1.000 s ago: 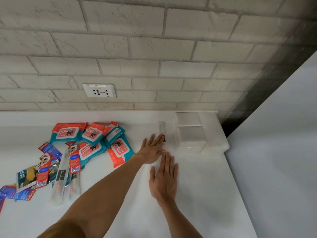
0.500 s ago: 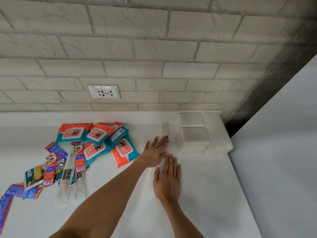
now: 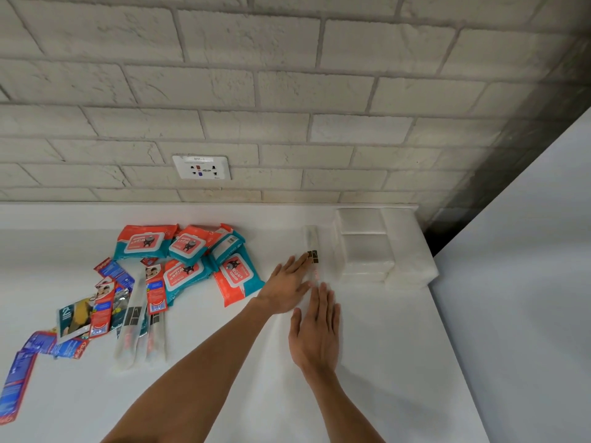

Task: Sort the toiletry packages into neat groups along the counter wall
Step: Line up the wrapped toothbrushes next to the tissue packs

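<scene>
Judged barely begun: white packs point(image 3: 367, 251) stacked at wall, centre right; clear sleeve point(image 3: 311, 238) just beside, touched by left hand point(image 3: 287, 290), right hand point(image 3: 316, 334) close, grips wide and flat; wipes point(image 3: 188, 257) and sachets point(image 3: 102, 302) at left unsorted.

Only two bare forearms and two bare hands show of the person. The left forearm point(image 3: 198, 378) is uncovered along its whole visible length, from the frame's edge at 7 o'clock to the left hand point(image 3: 287, 289). The right forearm point(image 3: 345, 410), shorter in view, is likewise uncovered from the edge at 5 o'clock to the right hand point(image 3: 316, 334).
</scene>
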Demonstrator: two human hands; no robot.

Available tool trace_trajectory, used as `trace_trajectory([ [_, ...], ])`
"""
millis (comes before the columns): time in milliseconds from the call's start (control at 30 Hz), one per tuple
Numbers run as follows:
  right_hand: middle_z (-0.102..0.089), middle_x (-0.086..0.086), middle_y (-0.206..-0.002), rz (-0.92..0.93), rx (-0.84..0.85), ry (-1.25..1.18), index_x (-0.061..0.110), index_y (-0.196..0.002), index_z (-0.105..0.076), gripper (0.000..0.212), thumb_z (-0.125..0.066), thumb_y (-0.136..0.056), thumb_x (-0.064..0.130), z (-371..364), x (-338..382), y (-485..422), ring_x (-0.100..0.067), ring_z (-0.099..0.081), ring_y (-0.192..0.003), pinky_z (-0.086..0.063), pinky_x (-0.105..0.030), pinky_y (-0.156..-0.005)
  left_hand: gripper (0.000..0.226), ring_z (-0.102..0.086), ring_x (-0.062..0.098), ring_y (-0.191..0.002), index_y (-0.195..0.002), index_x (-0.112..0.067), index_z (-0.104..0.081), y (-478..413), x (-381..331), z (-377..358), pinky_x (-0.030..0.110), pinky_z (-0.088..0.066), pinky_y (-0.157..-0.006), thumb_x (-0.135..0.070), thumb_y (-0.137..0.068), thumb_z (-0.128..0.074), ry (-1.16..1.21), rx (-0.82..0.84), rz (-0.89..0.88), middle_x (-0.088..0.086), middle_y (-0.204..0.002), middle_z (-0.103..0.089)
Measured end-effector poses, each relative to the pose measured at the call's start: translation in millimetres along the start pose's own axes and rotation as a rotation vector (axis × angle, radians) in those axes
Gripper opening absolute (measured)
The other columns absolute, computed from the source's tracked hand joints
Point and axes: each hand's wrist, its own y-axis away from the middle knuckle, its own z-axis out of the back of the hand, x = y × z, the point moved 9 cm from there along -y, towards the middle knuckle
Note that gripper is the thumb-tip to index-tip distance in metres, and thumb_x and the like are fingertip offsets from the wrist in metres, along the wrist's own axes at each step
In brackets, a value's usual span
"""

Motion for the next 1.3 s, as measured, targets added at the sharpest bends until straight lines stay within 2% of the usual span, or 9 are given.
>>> trace_trajectory([
  [100,-0.006,-0.006,-0.178,0.055,-0.006,-0.007,0.012,-0.170,-0.011,0.072,-0.033,-0.111,0.047,4,6,5,-0.023,-0.005,-0.165,-0.018,-0.046,-0.133,0.063,-0.014,0.018,-0.159,-0.165,-0.026,-0.017,28,1,25,0.040,-0.020,-0.128,-0.041,-0.109,-0.041,0.109,-0.145,0.079,-0.006,-0.172,-0.016],
  [233,-0.014,-0.006,-0.177,0.221,0.032,-0.033,0.013,-0.168,-0.025,0.064,-0.032,-0.112,0.043,-2,27,24,-0.021,-0.010,-0.164,-0.022,-0.042,-0.132,0.044,-0.044,0.021,-0.144,-0.150,-0.030,-0.045,85,21,50,0.040,-0.040,-0.115,-0.039,-0.107,-0.048,0.143,-0.339,0.206,-0.003,-0.157,-0.047],
  [367,-0.027,-0.007,-0.174,0.337,0.079,-0.027,0.010,-0.163,-0.039,0.060,-0.035,-0.111,0.042,-13,50,46,-0.021,-0.019,-0.163,-0.024,-0.041,-0.131,0.033,-0.054,0.022,-0.133,-0.138,-0.029,-0.056,153,67,60,0.035,-0.053,-0.102,-0.035,-0.106,-0.052,0.174,-0.461,0.385,0.001,-0.147,-0.057],
  [567,-0.011,-0.007,-0.177,0.365,0.149,0.039,0.011,-0.168,-0.021,0.069,-0.026,-0.110,0.048,-20,79,68,-0.024,-0.004,-0.165,-0.012,-0.045,-0.131,0.027,-0.059,0.028,-0.123,-0.129,-0.021,-0.064,257,129,81,0.043,-0.054,-0.096,-0.026,-0.104,-0.057,0.155,-0.648,0.562,0.007,-0.133,-0.066],
  [700,0.007,-0.008,-0.178,0.315,0.172,0.066,0.015,-0.170,-0.005,0.074,-0.020,-0.110,0.055,-27,104,84,-0.027,0.010,-0.164,-0.007,-0.052,-0.133,0.024,-0.058,0.030,-0.118,-0.126,-0.017,-0.062,297,175,94,0.046,-0.058,-0.087,-0.021,-0.102,-0.060,0.150,-0.632,0.675,0.010,-0.129,-0.065],
  [833,0.012,-0.008,-0.177,0.257,0.183,0.094,0.019,-0.170,0.000,0.075,-0.011,-0.109,0.060,-34,125,101,-0.030,0.015,-0.164,-0.006,-0.056,-0.133,0.035,-0.050,0.034,-0.126,-0.134,-0.011,-0.056,312,210,95,0.050,-0.053,-0.093,-0.021,-0.100,-0.062,0.167,-0.539,0.779,0.014,-0.136,-0.055],
  [1067,0.004,-0.007,-0.178,0.159,0.171,0.053,0.020,-0.170,-0.010,0.073,-0.016,-0.109,0.059,-44,167,144,-0.030,0.007,-0.165,-0.012,-0.057,-0.131,0.048,-0.058,0.037,-0.120,-0.141,-0.008,-0.047,319,249,97,0.049,-0.054,-0.091,-0.019,-0.098,-0.064,0.382,-0.446,0.793,0.018,-0.142,-0.047],
  [1167,0.006,-0.005,-0.178,0.129,0.165,0.061,0.021,-0.171,-0.008,0.072,-0.019,-0.110,0.058,-49,180,160,-0.028,0.009,-0.165,-0.010,-0.056,-0.132,0.044,-0.063,0.032,-0.098,-0.128,-0.007,-0.054,329,264,100,0.039,-0.050,-0.074,-0.022,-0.092,-0.075,0.467,-0.464,0.786,0.014,-0.114,-0.066],
  [1300,0.016,-0.003,-0.177,0.088,0.160,0.087,0.024,-0.170,0.003,0.071,-0.014,-0.111,0.059,-53,190,173,-0.027,0.017,-0.163,-0.004,-0.055,-0.133,0.027,-0.060,0.020,-0.076,-0.099,-0.010,-0.072,345,282,95,0.029,-0.043,-0.057,-0.028,-0.085,-0.084,0.647,-0.456,0.831,0.004,-0.082,-0.067],
])
